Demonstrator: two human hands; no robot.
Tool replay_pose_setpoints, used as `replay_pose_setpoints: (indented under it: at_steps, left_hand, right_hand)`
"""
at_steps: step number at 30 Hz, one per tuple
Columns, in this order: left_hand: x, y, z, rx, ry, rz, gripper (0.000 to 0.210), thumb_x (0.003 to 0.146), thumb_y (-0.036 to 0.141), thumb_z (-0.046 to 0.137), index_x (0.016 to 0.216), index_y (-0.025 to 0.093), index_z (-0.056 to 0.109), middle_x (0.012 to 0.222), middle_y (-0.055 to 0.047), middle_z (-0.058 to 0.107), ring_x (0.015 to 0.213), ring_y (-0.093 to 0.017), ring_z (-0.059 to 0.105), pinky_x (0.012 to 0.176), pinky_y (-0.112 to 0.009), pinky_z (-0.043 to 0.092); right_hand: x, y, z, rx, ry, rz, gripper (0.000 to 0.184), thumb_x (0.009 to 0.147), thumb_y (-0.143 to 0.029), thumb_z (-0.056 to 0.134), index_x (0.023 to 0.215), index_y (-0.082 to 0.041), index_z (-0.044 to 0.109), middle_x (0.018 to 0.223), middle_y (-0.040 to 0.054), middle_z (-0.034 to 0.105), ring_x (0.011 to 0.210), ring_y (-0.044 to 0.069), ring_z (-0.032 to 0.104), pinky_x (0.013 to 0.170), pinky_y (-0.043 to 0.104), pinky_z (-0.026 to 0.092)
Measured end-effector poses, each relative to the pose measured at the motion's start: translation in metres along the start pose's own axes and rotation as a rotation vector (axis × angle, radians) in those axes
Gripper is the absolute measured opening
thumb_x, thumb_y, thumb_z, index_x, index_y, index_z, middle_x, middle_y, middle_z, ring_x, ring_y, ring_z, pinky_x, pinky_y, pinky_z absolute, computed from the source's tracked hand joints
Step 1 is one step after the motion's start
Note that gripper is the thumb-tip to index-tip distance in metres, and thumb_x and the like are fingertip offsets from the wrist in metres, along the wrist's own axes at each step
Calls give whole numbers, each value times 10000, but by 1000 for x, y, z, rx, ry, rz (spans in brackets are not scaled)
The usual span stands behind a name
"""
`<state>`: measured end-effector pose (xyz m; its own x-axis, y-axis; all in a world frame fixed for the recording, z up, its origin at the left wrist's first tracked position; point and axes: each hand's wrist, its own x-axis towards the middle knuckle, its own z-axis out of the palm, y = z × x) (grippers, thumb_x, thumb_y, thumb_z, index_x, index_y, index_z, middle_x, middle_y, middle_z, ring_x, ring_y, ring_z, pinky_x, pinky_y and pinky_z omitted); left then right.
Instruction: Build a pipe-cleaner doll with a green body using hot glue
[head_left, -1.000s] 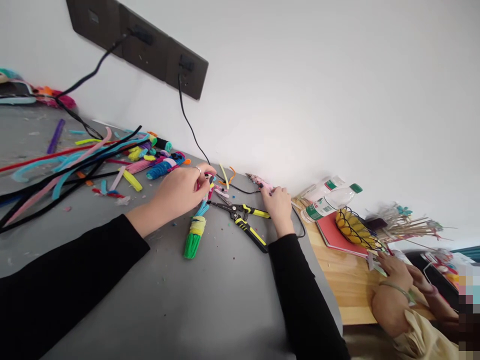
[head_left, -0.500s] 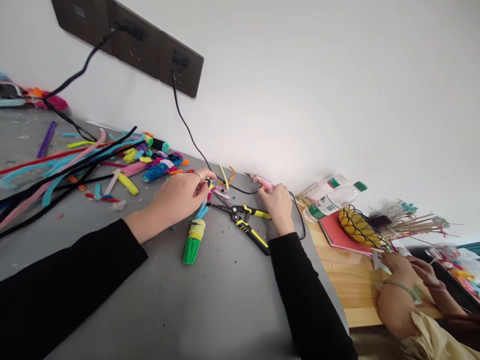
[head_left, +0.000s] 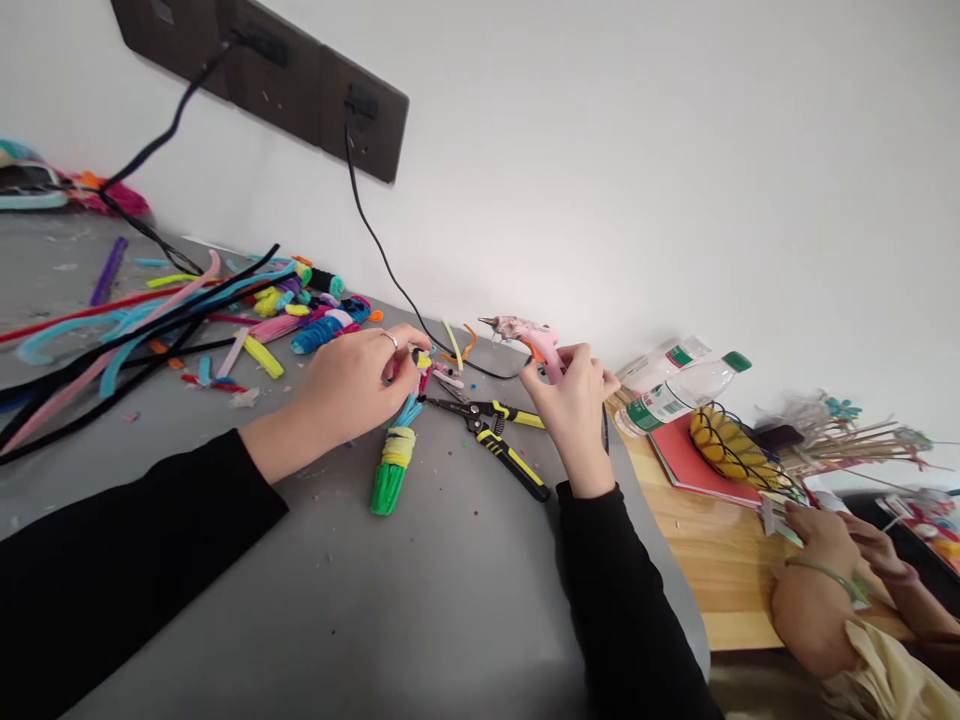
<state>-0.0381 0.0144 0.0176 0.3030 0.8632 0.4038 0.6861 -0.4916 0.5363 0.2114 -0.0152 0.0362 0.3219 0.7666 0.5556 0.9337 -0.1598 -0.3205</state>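
Observation:
My right hand (head_left: 574, 405) is wrapped round the handle of a pink hot glue gun (head_left: 525, 333), its metal nozzle pointing left above the table. My left hand (head_left: 367, 375) pinches a small yellow and black fuzzy piece (head_left: 421, 358), mostly hidden by the fingers. Below that hand lies a bundle of pipe cleaners (head_left: 394, 465), green at the bottom, wound with pale yellow, light blue at the top. Between the hands, pliers (head_left: 491, 440) with yellow and black handles rest spread on the grey table (head_left: 450, 600).
Loose pipe cleaners (head_left: 150, 325) and fuzzy pieces cover the table's left. A black cord (head_left: 379, 240) drops from the wall sockets (head_left: 277, 75). At right are a plastic bottle (head_left: 675, 398), a red notebook (head_left: 694, 470), a yellow basket (head_left: 731, 445) and another person's hands (head_left: 825, 540).
My right hand has lifted the glue gun off the table and closed round its handle. My left hand stays nearly in place, still pinching the small piece. The view has shifted slightly.

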Motion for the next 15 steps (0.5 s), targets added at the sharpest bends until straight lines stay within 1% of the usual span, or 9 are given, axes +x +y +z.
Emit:
replay_pose_setpoints:
  at_steps: [2,4,6,8,10,12,13,15]
  left_hand:
    - [0,-3,-3,-13,-3,-16,415,894,330,421,1125,198,741,740,-58,704,617,-231,591,647,-355,425]
    - [-1,-7,-6,-14,-17,-21,397,878,344,427,1076,205,741,664,-42,658,589,-231,577,633,-356,415]
    - [-3,-11,-8,-10,-54,-22,372,858,356,441,1025,221,744,600,-29,619,571,-234,575,613,-354,398]
    - [-5,-15,-10,-23,-128,-11,352,843,377,462,993,241,749,568,-18,606,561,-233,579,587,-347,381]
    - [-8,-16,-11,-46,-215,15,333,848,414,480,964,253,747,572,-9,618,565,-228,588,575,-339,378]
    - [-11,-16,-11,-54,-295,44,319,866,454,483,907,255,729,592,-5,636,567,-216,592,577,-333,381]
    - [-12,-16,-11,-44,-334,53,316,872,476,488,879,255,714,595,-3,638,564,-213,592,574,-331,375]
    - [-14,-14,-9,4,-417,61,319,859,541,535,851,259,684,592,-2,638,558,-219,593,550,-330,346]
  right_hand:
    - [-3,-2,1,47,13,-57,281,779,-415,580,929,-251,408,991,54,664,965,263,597,1087,543,326]
    - [-5,-3,3,77,34,-99,303,782,-413,578,993,-245,439,1034,67,658,990,271,586,1073,543,341]
    - [-6,-2,5,88,62,-132,341,783,-404,584,1056,-239,464,1053,79,641,1022,287,575,1049,542,368]
    - [-7,-2,6,101,69,-160,314,793,-393,584,1040,-238,467,1024,79,611,990,283,570,977,506,425]
    - [-7,-2,7,134,44,-149,256,807,-388,580,964,-249,433,937,53,572,871,250,561,834,431,469]
    - [-8,-2,7,183,5,-101,254,809,-376,583,913,-267,379,854,16,534,754,213,534,693,363,445]
    - [-8,-2,7,203,-10,-80,268,806,-367,590,902,-273,358,824,0,522,719,201,523,654,345,427]
    - [-9,-3,9,225,-17,-65,291,817,-365,597,886,-281,327,787,-19,510,692,193,518,627,330,408]
